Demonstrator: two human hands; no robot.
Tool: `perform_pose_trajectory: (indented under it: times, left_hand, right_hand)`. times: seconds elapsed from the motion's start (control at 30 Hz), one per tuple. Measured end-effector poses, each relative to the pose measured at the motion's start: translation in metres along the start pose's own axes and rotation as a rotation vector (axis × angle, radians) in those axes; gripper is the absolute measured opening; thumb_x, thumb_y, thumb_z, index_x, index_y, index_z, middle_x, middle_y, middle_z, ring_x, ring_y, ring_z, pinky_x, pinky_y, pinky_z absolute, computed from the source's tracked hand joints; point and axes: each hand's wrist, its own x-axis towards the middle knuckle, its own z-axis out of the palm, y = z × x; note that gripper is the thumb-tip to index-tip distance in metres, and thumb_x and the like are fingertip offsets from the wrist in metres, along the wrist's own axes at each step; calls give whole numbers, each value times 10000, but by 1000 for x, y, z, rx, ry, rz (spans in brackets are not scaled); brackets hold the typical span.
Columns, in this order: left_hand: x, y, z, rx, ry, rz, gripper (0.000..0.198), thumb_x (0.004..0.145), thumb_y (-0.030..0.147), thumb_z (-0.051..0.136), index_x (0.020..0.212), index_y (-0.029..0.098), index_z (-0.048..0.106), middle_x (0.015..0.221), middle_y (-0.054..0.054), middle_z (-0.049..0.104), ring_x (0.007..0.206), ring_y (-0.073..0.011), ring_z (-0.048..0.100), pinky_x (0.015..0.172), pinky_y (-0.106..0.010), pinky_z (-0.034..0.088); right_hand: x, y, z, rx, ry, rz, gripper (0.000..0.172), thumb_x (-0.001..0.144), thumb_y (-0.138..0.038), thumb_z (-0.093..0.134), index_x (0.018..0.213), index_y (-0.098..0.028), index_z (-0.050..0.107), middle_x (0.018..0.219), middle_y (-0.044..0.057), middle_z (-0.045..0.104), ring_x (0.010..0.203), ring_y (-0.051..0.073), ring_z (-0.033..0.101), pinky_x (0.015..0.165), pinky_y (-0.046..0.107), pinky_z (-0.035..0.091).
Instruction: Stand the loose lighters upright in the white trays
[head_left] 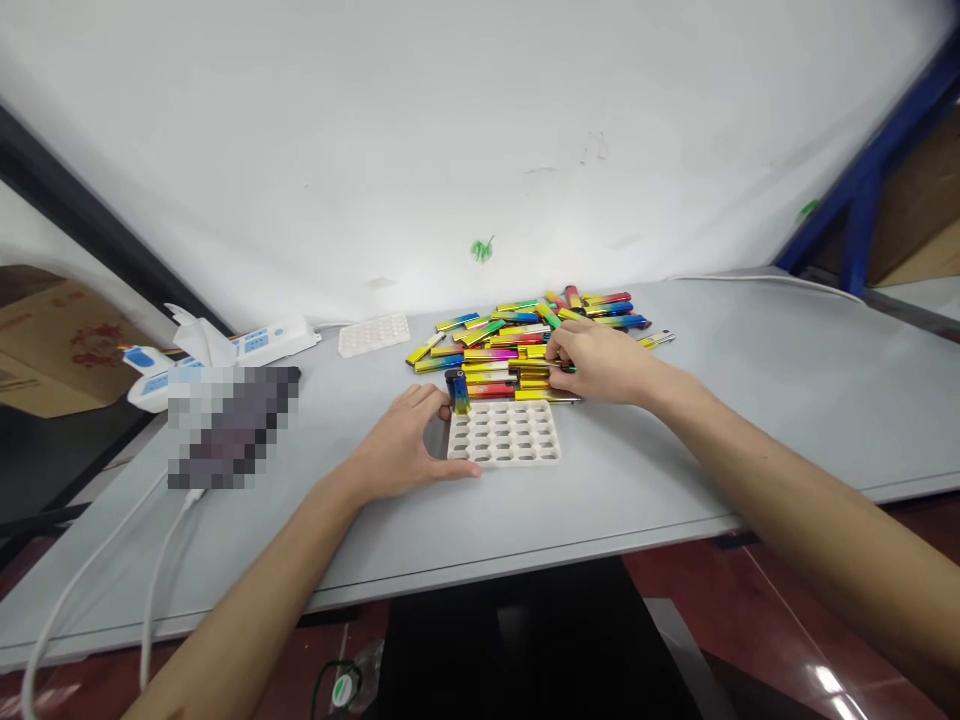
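A white tray (504,434) with rows of slots lies near the middle of the table. My left hand (409,440) grips its left end, thumb along the front edge and fingers at the back corner. One blue-and-yellow lighter (457,391) stands upright in the tray's back left slot. Behind the tray spreads a pile of shiny, multicoloured lighters (491,355), lying on their sides. At the pile's right part, my right hand (596,360) has its fingers closed around a lighter, mostly hidden by the fingers.
Another white slotted tray (373,335) lies at the back left. Left of it are a white power strip (259,343) and a blurred-out dark device (236,428) with a white cable (159,560). A white wall (450,150) rises behind the grey table (420,540).
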Motion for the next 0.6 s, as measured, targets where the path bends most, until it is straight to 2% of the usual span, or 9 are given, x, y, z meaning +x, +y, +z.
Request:
perform_pose_trajectory:
  times: [0.13,0.23,0.3,0.37,0.47,0.6]
  left_hand:
    - [0,0,-1,6,-3,-3,603,666,678,785,911,220,479,1001,-48,558,940,-254,513,810,-391,450]
    - [0,1,0,8,-2,3,593,670,671,785,909,223,479,999,-47,559,934,-252,515,803,-388,451]
    - [0,1,0,11,2,7,591,671,675,781,912,225,482,996,-47,560,930,-253,518,803,-390,452]
    - [0,1,0,14,6,10,593,670,682,777,906,226,480,996,-49,562,930,-255,519,806,-394,453]
    - [0,1,0,12,9,14,598,664,693,774,897,226,481,998,-50,567,935,-258,522,809,-398,456]
    - [1,1,0,8,10,19,615,657,728,758,889,227,488,997,-54,574,933,-262,525,807,-403,455]
  right_hand:
    - [1,-4,2,71,107,-38,63,836,-199,569,780,-214,544,906,88,664,978,289,624,827,424,504]
    - [2,-8,1,261,272,-55,183,914,-260,525,740,-225,478,815,49,629,904,250,640,1015,477,442]
    - [2,-12,0,430,355,-20,279,954,-347,519,716,-235,428,720,13,574,870,234,644,1055,478,413]
    - [2,-16,0,627,389,50,356,957,-457,545,708,-240,411,674,-2,544,871,234,646,997,446,451]
    - [2,-23,3,953,378,141,435,894,-605,614,736,-245,427,686,-6,573,801,214,636,828,390,518]
    - [2,-32,10,1261,299,161,471,839,-659,661,837,-266,401,657,-43,572,596,161,593,619,332,518]
